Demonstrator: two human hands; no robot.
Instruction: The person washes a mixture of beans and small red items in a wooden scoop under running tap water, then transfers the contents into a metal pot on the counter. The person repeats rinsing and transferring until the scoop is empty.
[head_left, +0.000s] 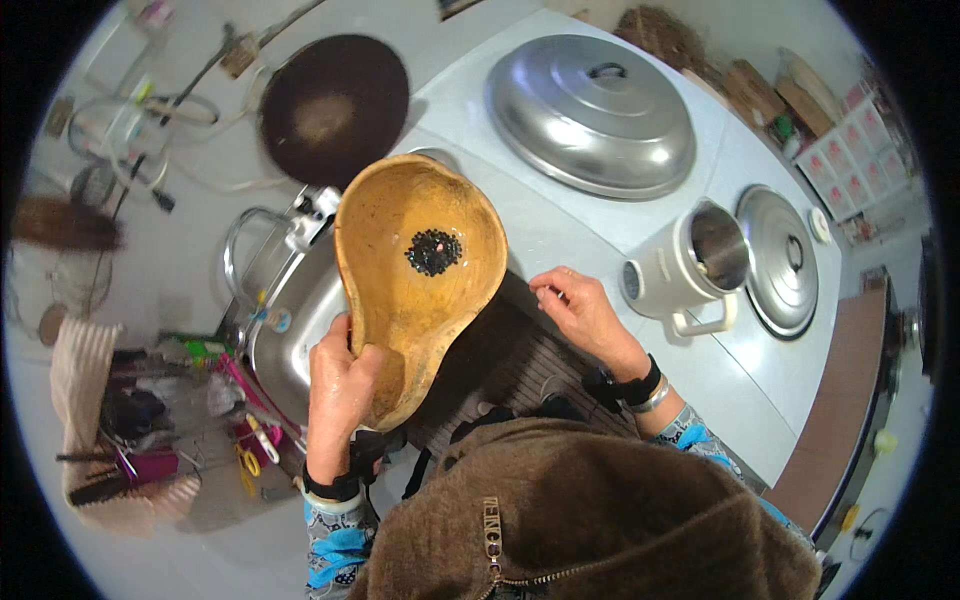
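Note:
My left hand (341, 379) grips the narrow end of a yellow-brown gourd ladle (405, 322), thumb over the rim. In the ladle's wide end lies a small heap of black beans (433, 253) with a pale pink bit among them. To the right of the ladle, apart from it, my right hand (577, 309) hovers near the counter edge, fingers curled and thumb close to the index finger. Something small and pale shows at its fingertips; I cannot tell whether it is held.
A stainless steel sink (292, 330) with a faucet (244, 247) lies left. On the white tiled counter (600, 225) are a large metal lid (592, 112), a cream jug with metal interior (671, 262) and a smaller lid (784, 262). A dark wok (337, 109) stands behind the sink.

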